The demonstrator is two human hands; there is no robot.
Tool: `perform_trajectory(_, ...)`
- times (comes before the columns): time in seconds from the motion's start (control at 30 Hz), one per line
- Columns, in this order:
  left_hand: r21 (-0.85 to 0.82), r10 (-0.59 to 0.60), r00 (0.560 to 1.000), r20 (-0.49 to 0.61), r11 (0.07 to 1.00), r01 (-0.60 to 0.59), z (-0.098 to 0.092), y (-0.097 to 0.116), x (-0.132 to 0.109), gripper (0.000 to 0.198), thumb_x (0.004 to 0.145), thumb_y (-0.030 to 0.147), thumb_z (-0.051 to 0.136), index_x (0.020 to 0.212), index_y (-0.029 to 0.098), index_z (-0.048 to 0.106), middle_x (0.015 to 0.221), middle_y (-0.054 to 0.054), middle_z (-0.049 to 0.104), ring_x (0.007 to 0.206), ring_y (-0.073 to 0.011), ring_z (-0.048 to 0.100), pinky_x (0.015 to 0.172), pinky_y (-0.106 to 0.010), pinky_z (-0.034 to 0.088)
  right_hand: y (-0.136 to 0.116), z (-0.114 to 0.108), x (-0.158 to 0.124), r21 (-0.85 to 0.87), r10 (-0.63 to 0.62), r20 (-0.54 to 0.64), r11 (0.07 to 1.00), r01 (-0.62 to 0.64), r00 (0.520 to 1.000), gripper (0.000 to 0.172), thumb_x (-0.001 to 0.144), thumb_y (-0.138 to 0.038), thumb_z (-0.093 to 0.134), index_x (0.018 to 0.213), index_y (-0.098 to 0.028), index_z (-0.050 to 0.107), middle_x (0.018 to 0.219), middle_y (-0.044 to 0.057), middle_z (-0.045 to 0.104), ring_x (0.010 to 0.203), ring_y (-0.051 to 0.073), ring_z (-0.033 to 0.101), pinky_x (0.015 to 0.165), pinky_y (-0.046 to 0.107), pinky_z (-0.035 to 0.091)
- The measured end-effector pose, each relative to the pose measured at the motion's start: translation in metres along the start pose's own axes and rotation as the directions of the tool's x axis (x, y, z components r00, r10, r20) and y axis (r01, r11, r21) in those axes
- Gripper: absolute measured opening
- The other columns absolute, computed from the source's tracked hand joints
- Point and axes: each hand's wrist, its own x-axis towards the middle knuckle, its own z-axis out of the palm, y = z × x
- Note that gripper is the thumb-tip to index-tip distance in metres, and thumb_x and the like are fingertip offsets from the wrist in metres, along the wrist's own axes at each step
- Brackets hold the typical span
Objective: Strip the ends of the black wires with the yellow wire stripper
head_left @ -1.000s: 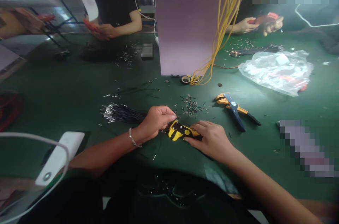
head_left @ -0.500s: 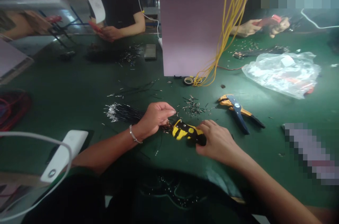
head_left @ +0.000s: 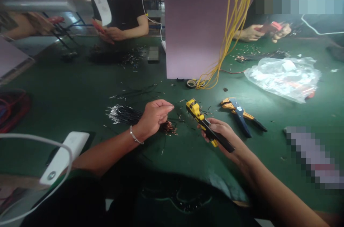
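Observation:
My left hand [head_left: 153,116] is closed in a pinch on a thin black wire, above a bundle of black wires with bare copper ends [head_left: 129,115] that lies on the green table [head_left: 67,94]. My right hand [head_left: 224,134] grips the black handles of a yellow and black wire stripper [head_left: 204,123], lifted off the table with its yellow head pointing up and away. A scatter of cut wire bits [head_left: 199,107] lies just beyond the tool's head.
A second stripper, orange and blue [head_left: 240,114], lies to the right. Yellow cables [head_left: 231,30] hang beside a pink board [head_left: 193,30], with a tape roll [head_left: 191,83] below. A clear plastic bag [head_left: 285,76] sits far right. Other people's hands [head_left: 114,34] work across the table.
My right hand picked the yellow stripper up from the table and turned its head upward. My left hand stayed pinched near the wire bundle, rising slightly.

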Motion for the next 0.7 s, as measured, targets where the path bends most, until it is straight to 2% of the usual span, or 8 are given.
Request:
perform_trajectory(0.1, 0.003, -0.055, 0.998, -0.021, 0.998, 0.055, 0.000, -0.008, 0.002, 0.015, 0.064, 0.018, 0.073, 0.065, 0.014, 0.059, 0.041, 0.010, 0.032, 0.036, -0.0009, 0.024, 0.039, -0.021, 0.014, 0.006, -0.001, 0.001, -0.036, -0.038, -0.076, 0.999, 0.036, 0.996, 0.027, 0.069, -0.043, 0.063, 0.078, -0.018, 0.060, 0.060, 0.000, 0.058, 0.047, 0.013, 0.049, 0.042, 0.026, 0.039)
perform_trajectory(0.27, 0.047, -0.241, 0.970, 0.043, 0.970, 0.239, 0.009, -0.019, -0.006, 0.015, 0.065, 0.017, 0.073, 0.065, 0.013, 0.059, 0.042, 0.008, 0.038, 0.033, -0.0010, 0.027, 0.039, -0.021, 0.012, 0.007, 0.006, -0.004, -0.087, -0.142, -0.179, 0.988, 0.128, 0.974, 0.030, 0.067, -0.041, 0.073, 0.083, -0.019, 0.062, 0.071, -0.001, 0.060, 0.059, 0.013, 0.054, 0.054, 0.025, 0.043)
perform_trajectory(0.4, 0.010, -0.324, 0.939, 0.115, 0.945, 0.325, 0.018, -0.022, -0.017, 0.014, 0.065, 0.016, 0.074, 0.070, 0.012, 0.061, 0.048, 0.006, 0.044, 0.036, -0.0006, 0.030, 0.040, -0.020, 0.014, 0.010, 0.018, -0.006, -0.164, -0.167, -0.147, 0.976, 0.143, 0.975, 0.034, 0.065, -0.041, 0.077, 0.085, -0.019, 0.062, 0.078, 0.002, 0.064, 0.068, 0.017, 0.059, 0.061, 0.028, 0.047)
perform_trajectory(0.5, -0.054, -0.371, 0.917, 0.148, 0.923, 0.382, 0.020, -0.023, -0.022, 0.014, 0.064, 0.012, 0.073, 0.069, 0.012, 0.060, 0.048, 0.007, 0.042, 0.036, -0.0005, 0.029, 0.041, -0.020, 0.015, 0.017, 0.025, -0.005, -0.270, -0.198, -0.119, 0.949, 0.161, 0.973, 0.039, 0.063, -0.040, 0.078, 0.090, -0.019, 0.059, 0.079, 0.002, 0.065, 0.069, 0.018, 0.060, 0.063, 0.031, 0.049)
perform_trajectory(0.7, -0.129, -0.359, 0.906, 0.223, 0.911, 0.392, 0.015, -0.024, -0.020, 0.009, 0.062, 0.008, 0.068, 0.065, 0.012, 0.060, 0.046, 0.008, 0.039, 0.036, -0.0003, 0.026, 0.041, -0.020, 0.014, 0.025, 0.025, -0.011, -0.446, -0.305, -0.026, 0.856, 0.262, 0.952, 0.050, 0.066, -0.043, 0.077, 0.105, -0.020, 0.056, 0.093, 0.007, 0.066, 0.083, 0.023, 0.063, 0.075, 0.038, 0.051)
